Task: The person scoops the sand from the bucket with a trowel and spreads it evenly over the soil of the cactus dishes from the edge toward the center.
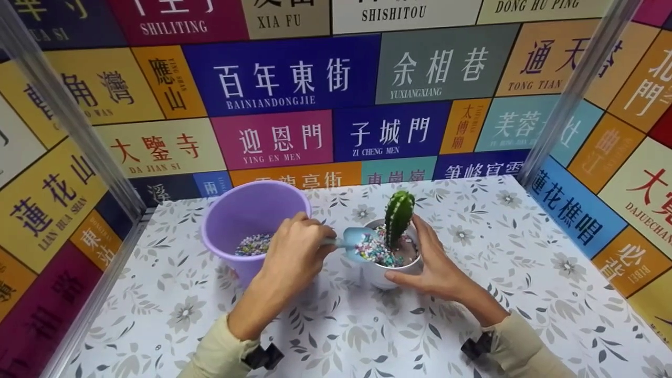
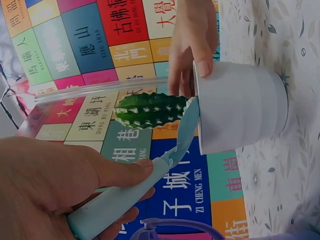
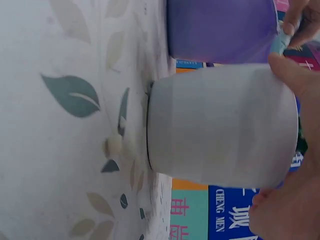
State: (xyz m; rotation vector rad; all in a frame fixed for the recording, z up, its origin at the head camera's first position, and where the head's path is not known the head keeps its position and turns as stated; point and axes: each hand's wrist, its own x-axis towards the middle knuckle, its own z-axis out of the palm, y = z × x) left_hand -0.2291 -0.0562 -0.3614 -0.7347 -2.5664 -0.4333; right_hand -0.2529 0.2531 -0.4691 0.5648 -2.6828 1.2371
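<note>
My left hand (image 1: 297,248) grips the handle of a light blue hand trowel (image 2: 122,197). The trowel's scoop tilts at the left rim of a white flowerpot (image 1: 379,277), touching or nearly touching it. In the pot a green cactus (image 1: 399,216) stands upright, with multicoloured pebbles (image 1: 374,251) around its left side; some lie at the scoop's mouth. Bare grey-brown fill shows on the pot's right. My right hand (image 1: 440,266) holds the pot at its right side, thumb on the near rim and fingers on the far side. In the right wrist view the pot's wall hides most of the cactus.
A purple bucket (image 1: 239,207) stands left of the pot, behind my left forearm, with more coloured pebbles (image 1: 255,244) at its bottom. The table (image 1: 184,315) has a floral cover. Behind it rises a wall of coloured signs (image 1: 283,79), with clear upright strips at both sides.
</note>
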